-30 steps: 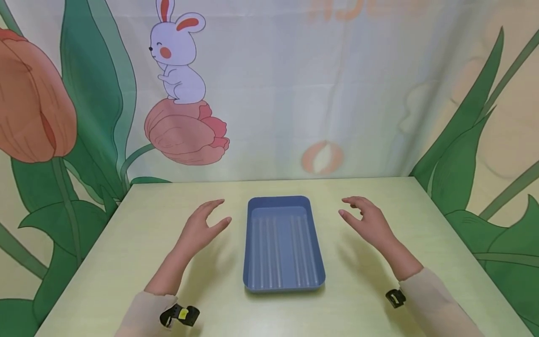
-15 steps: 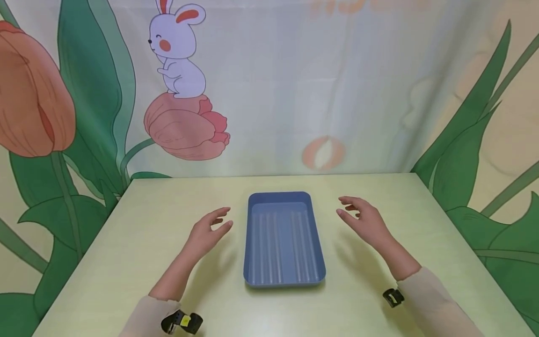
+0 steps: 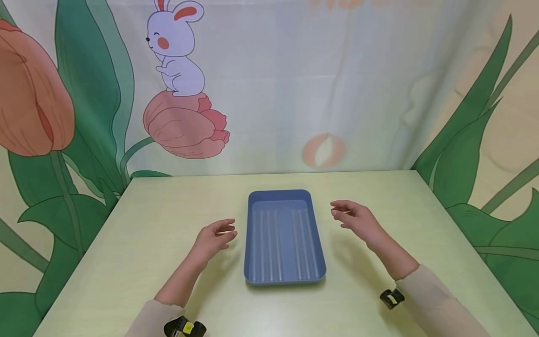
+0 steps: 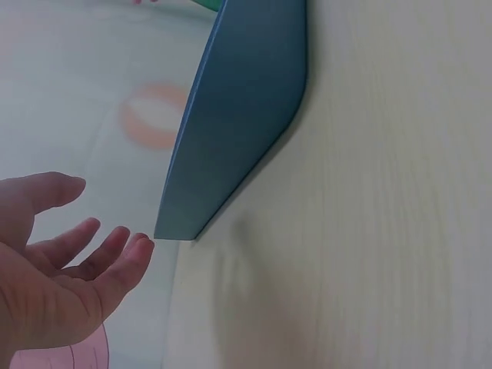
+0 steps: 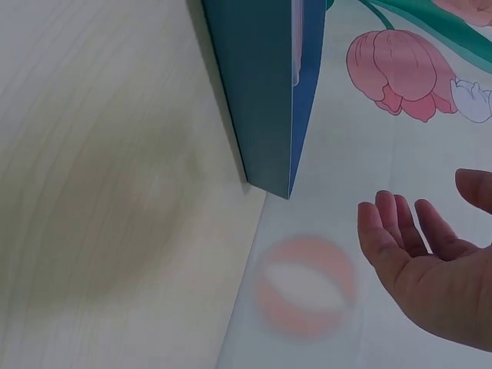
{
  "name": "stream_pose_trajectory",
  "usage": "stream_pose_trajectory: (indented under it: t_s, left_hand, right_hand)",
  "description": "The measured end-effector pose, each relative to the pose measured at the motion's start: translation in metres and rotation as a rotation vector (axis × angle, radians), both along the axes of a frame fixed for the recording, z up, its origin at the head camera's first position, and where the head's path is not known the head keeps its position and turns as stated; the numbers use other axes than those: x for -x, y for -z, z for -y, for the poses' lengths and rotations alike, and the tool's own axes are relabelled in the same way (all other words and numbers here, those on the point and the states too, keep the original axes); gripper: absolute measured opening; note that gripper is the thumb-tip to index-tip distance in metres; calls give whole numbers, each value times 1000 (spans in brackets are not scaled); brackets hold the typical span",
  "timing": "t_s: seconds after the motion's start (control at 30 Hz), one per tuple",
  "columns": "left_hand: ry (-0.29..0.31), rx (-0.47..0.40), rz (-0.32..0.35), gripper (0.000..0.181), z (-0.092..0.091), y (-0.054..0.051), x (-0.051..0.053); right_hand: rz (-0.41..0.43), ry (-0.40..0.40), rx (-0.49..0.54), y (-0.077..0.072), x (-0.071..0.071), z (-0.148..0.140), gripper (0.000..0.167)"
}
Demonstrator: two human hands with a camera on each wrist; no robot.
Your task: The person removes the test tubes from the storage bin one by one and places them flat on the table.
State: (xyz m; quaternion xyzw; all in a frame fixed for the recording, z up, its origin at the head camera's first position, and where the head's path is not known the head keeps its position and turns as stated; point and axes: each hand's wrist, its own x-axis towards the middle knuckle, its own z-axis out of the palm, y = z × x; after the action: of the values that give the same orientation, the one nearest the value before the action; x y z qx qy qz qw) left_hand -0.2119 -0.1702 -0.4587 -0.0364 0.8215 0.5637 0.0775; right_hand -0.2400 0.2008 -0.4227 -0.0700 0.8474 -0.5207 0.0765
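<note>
The blue tray (image 3: 287, 248) lies flat at the lower middle of the head frame, its long sides running up the frame and its raised ribs showing on the floor. It sits on the pale table (image 3: 160, 220) between the 2 hands and touches neither. The left hand (image 3: 214, 239) hangs left of the tray, near its long wall, fingers loosely bent and a little spread. The right hand (image 3: 354, 220) hangs right of the tray, higher in the frame, its fingers likewise loosely bent. Both hands' shadows fall on the table beside the tray.

In the left wrist view the tray's wall slants through the upper middle, with the hand at lower left; in the right wrist view the wall comes down from the top, with the hand at lower right.

Behind the table's far edge a printed cloth (image 3: 261, 79) fills the top of the head frame. It shows a white rabbit (image 3: 178, 70) on a pink tulip (image 3: 185, 125) at upper left, and a faded orange ring (image 3: 311, 152) just above the table edge. An orange tulip (image 3: 33, 93) stands at the left border, and green leaves (image 3: 459, 154) rise at the right.
</note>
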Motion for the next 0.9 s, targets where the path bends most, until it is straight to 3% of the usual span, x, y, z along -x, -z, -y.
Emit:
stream_pose_trajectory:
  t_s: [0.23,0.57,0.9]
  left_hand:
    - [-25,-63,40,50,-4,6,1]
    - [-42,-108,69,50,-7,5,4]
    - [-65,-104,81,49,-15,10,7]
  right_hand:
    - [102,-39,63,-6,-3,4,51]
    - [194,-128,116,-17,-1,17,52]
    - [303,-140,133,-14,6,30,53]
